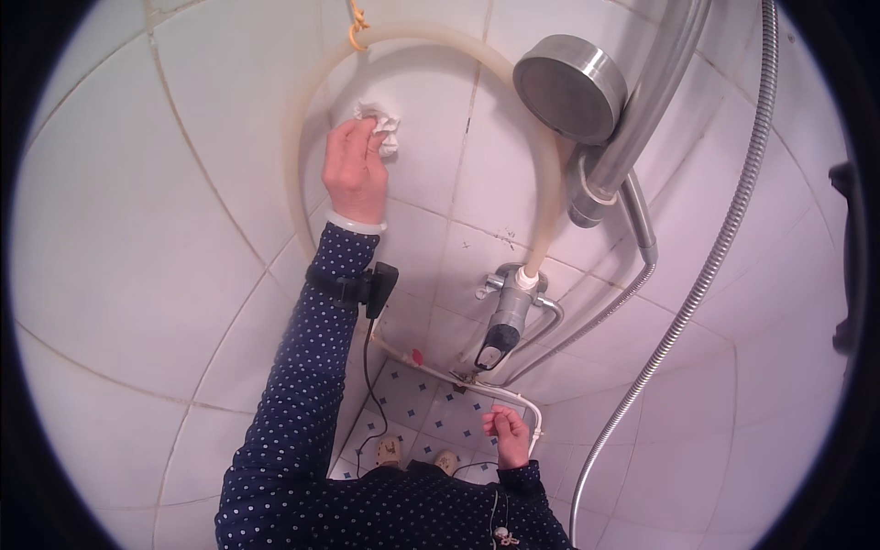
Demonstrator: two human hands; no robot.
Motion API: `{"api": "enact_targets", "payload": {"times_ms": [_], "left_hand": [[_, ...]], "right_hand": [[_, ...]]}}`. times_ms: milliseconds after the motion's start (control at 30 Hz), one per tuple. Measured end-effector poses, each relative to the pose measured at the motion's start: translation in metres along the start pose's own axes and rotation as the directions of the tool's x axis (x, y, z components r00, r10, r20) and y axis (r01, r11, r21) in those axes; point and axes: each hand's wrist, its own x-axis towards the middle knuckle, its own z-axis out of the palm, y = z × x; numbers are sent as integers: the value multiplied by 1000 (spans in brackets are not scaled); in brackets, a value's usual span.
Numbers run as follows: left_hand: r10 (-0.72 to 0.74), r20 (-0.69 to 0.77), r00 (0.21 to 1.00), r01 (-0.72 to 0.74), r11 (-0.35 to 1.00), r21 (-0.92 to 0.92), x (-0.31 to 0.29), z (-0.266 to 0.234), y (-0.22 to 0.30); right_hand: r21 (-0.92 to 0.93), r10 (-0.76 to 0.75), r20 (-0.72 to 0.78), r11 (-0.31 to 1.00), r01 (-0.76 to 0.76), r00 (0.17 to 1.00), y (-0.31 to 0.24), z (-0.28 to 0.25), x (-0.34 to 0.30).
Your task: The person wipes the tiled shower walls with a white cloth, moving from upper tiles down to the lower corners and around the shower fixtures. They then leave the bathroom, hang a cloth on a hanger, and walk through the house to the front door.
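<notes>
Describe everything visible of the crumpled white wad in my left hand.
The wad is white and creased into folds, apparently tissue or thin cloth; I cannot tell which. The left hand pinches it, uneven edges sticking out above and to the right. It is against or near the tiled wall, within the loop of the pale hose.

Navy white-dotted top (403, 509), white bangle (356, 223), black forearm strap (341, 289), black box (381, 289), thin cable (367, 356), beige clogs (389, 450)
</notes>
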Motion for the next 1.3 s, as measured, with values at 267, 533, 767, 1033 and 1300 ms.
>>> {"api": "enact_targets", "payload": {"times_ms": [267,533,767,1033,1300], "left_hand": [[8,41,999,-9,1000,18,-20,-10,4],[207,29,978,-207,978,16,-7,-11,10],[42,24,999,-43,998,56,10,-12,9],[120,57,991,-122,992,33,11,-18,1],[170,171,971,-174,985,10,14,-26,10]], "right_hand": [[8,-33,-10,999,33,999,0,-14,7],[-50,-26,31,998,27,999,6,-7,16],[-40,-37,56,998,39,998,0,2,25],[-46,-59,84,997,63,995,-4,14,35],[-83,-7,119,996,17,993,-3,32,42]]}}
